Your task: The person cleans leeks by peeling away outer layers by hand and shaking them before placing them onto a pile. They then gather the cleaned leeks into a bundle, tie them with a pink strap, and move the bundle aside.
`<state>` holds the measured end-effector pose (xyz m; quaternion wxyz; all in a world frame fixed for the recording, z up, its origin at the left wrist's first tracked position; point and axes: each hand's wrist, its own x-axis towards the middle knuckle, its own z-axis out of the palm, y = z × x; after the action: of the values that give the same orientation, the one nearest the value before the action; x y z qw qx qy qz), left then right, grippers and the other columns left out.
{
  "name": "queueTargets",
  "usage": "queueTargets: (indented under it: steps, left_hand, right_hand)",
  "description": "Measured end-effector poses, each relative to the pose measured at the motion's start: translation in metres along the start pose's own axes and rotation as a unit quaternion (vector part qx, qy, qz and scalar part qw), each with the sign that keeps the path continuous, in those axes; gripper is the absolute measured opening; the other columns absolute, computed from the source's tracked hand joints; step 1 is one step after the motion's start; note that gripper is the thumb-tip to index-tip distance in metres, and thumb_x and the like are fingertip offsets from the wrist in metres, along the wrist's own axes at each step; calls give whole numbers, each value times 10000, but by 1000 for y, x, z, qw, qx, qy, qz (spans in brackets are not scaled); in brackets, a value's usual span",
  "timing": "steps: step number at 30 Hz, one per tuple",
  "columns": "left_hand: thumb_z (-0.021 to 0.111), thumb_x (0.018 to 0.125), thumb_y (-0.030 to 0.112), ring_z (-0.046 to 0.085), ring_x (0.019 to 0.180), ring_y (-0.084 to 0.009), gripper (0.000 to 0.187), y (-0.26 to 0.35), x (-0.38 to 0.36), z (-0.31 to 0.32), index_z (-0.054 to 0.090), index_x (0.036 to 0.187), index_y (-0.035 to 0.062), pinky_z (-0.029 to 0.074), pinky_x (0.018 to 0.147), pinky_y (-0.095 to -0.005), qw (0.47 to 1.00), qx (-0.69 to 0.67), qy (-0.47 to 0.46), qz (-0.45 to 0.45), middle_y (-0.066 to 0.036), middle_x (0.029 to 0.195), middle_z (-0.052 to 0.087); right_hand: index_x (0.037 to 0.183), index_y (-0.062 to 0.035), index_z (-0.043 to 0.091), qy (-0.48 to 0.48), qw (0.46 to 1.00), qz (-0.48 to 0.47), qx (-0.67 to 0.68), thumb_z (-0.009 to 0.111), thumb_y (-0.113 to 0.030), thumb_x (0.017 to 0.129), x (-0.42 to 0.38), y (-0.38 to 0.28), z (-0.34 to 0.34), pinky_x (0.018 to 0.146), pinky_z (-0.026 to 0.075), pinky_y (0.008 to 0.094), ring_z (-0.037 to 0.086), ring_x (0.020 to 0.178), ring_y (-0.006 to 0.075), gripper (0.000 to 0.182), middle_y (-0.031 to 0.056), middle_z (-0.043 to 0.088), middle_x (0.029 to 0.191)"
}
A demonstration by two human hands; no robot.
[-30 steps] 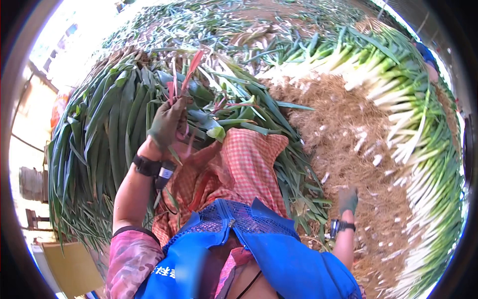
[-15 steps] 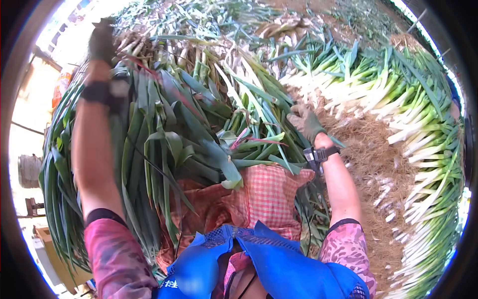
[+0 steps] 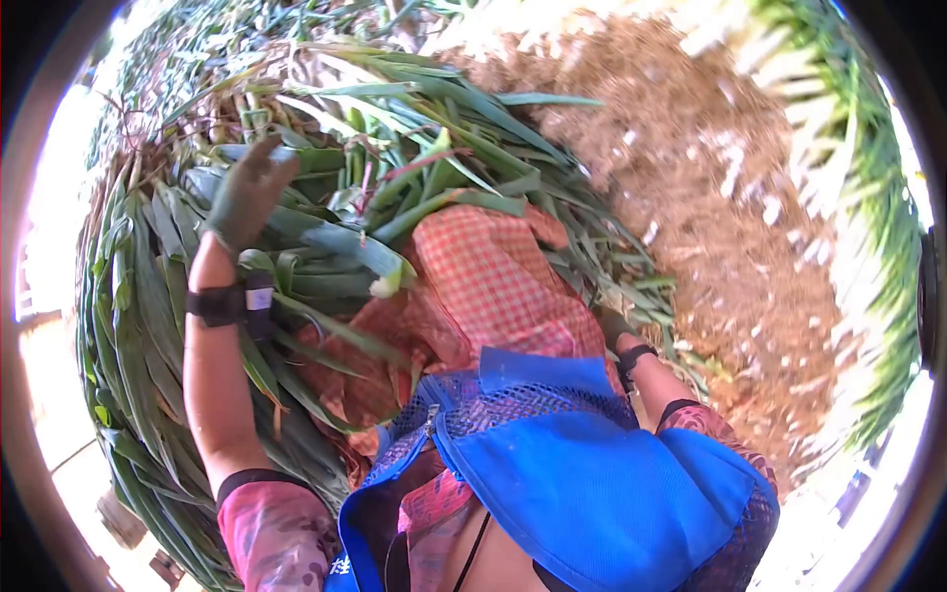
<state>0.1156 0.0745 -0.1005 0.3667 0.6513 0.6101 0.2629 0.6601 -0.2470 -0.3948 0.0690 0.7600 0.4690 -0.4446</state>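
Note:
My left hand, in a dark work glove with a wrist device, is raised over a thick heap of leeks at my left. Its fingers are stretched out and nothing is in them. Long green leaves lie under and around it, some draping onto the red checked cloth over my lap. My right hand, also gloved, is low beside the right edge of that cloth, next to loose green leaves. Its fingers are hidden by the cloth and leaves.
At my right, the ground is covered with brown roots and white trimmings. Beyond it curves a long row of leeks, white ends facing inward. More cut greens pile up at the far left.
My view has turned to the right. My left hand has come back from the heap's far end towards me; my right hand has drawn down from the leaves to beside my lap.

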Motion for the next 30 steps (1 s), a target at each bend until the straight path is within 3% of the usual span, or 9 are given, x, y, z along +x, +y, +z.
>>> queueTargets:
  steps: [4,7,10,14,16,18,21,24,30]
  left_hand:
    - [643,935,143,572,1057,-130,498,39,-35,46,477,1377,-15,464,915,-260,991,-12,-127,43,-84,1196,628]
    - [690,905,196,582,972,-127,447,17,-38,55,543,1255,-40,477,856,-274,990,-53,-70,109,-71,1113,644]
    - [676,915,200,584,975,-131,418,24,-57,47,563,1246,-30,482,856,-279,987,-137,-42,71,-66,1117,645]
    - [687,906,235,610,880,-114,406,19,-58,42,596,1201,-29,497,771,-252,993,-117,23,17,-57,1020,667]
    - [695,890,277,622,889,-130,435,14,-48,45,613,1184,-33,502,772,-264,991,-133,11,2,-79,996,678]
    - [686,877,316,628,889,-138,446,12,-27,50,632,1153,-30,501,783,-270,996,-60,13,-63,-97,975,688]
    - [654,891,301,591,801,-117,430,-23,34,66,612,1180,-14,474,700,-258,982,-134,7,-134,-48,923,654]
    - [652,889,280,591,778,-125,464,-53,104,84,573,1221,-35,492,666,-280,980,-104,80,-147,-54,921,654]
    - [655,789,472,647,1085,-329,731,-88,191,80,551,1255,-82,504,911,-384,939,-23,125,-319,-263,1115,663]
  right_hand:
    - [1064,-77,694,-34,991,-36,124,505,-295,904,-87,75,55,896,497,458,651,1000,399,329,210,684,1055]
    - [1044,-79,705,-15,990,-41,138,505,-272,898,-92,88,65,865,512,455,665,951,400,314,207,692,1018]
    - [1025,-76,708,34,981,-130,-141,527,-251,885,-35,76,17,827,521,446,671,924,397,289,217,690,993]
    - [995,-39,691,202,965,-161,36,575,-293,859,-21,-49,-105,795,522,412,683,885,346,310,225,685,930]
    - [1007,-15,657,169,930,-275,176,596,-166,908,22,-89,-145,718,513,312,639,798,152,190,76,685,847]
    - [1050,-7,635,66,879,-298,367,616,-130,915,38,-154,-175,682,491,259,602,771,99,183,42,665,849]
    - [1100,-2,610,4,877,-335,344,644,-151,909,77,-234,-213,659,478,240,565,738,74,244,33,642,848]
    - [1130,6,602,76,881,-399,243,647,-153,905,113,-312,-229,646,472,237,555,725,70,279,31,632,868]
    - [1186,-69,591,73,921,-383,15,652,-287,865,243,-462,-259,856,498,389,658,960,303,392,159,686,1017]
